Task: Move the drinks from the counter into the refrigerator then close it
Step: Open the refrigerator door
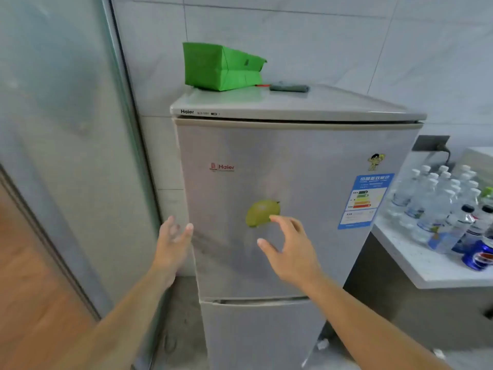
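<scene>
Refrigerator shut, drinks on counter beside it.

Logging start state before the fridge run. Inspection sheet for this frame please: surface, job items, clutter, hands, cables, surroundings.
Surface: white stone-look counter right of the fridge, partly bare.
Job's things: silver two-door Haier refrigerator, both doors shut; clear plastic water bottles with white caps clustered on the counter; blue Pepsi can at the front.
Clutter: green folded bag and dark flat object on the fridge top; green fruit-shaped magnet on the upper door.
Hands: left hand open at the door's left edge; right hand open, fingers spread before the door.
Cables: dark cord behind the bottles.
Surroundings: white tiled wall, wooden floor.
</scene>
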A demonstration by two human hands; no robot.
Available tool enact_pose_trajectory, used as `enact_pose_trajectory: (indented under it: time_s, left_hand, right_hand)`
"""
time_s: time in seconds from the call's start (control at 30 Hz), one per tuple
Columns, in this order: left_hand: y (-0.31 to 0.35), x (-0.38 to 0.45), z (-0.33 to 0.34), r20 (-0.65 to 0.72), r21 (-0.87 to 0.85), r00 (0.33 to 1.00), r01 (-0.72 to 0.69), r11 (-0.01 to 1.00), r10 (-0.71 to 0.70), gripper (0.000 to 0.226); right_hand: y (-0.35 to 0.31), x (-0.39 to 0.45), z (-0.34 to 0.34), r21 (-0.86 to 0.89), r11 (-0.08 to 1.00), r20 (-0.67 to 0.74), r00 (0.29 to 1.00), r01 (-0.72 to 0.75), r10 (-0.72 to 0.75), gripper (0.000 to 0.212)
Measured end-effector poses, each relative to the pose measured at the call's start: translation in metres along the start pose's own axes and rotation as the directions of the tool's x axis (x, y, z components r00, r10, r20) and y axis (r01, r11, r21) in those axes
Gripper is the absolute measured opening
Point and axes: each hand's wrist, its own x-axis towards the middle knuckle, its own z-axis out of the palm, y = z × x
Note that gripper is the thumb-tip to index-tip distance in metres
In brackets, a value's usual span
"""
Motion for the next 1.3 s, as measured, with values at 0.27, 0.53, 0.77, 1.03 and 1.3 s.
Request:
enact_pose_trajectory:
  time_s: [0.27, 0.53, 0.77, 1.03, 1.3]
  left_hand:
    - [0.0, 0.044, 0.015, 0.064, 0.082, 0.994, -0.096, 0.992, 0.091, 0.04]
    - [0.006, 0.03, 0.015, 0.055, 0.104, 0.994, -0.096, 0.99, 0.091, 0.042]
    - [-0.012, -0.062, 0.009, -0.067, 0.029, 0.985, -0.156, 0.987, 0.157, 0.048]
    - [-0.03, -0.225, 0.023, -0.187, 0.076, 0.947, -0.251, 0.965, 0.261, 0.038]
    - [-0.024, -0.415, 0.082, -0.061, 0.204, 0.92, -0.368, 0.907, 0.387, 0.052]
  right_hand:
    - [-0.02, 0.033, 0.002, -0.16, 0.986, 0.025, 0.998, -0.056, 0.061, 0.065]
    - [-0.026, 0.021, 0.003, -0.161, 0.983, 0.09, 0.991, -0.084, 0.1, 0.077]
    - [-0.027, -0.03, -0.023, -0.043, 0.997, 0.09, 0.994, -0.057, 0.061, 0.069]
    - [-0.028, -0.147, -0.077, 0.084, 0.996, 0.111, 0.994, -0.01, 0.0, 0.075]
    - [-0.005, -0.286, -0.143, 0.226, 0.972, 0.032, 0.997, 0.065, -0.074, 0.095]
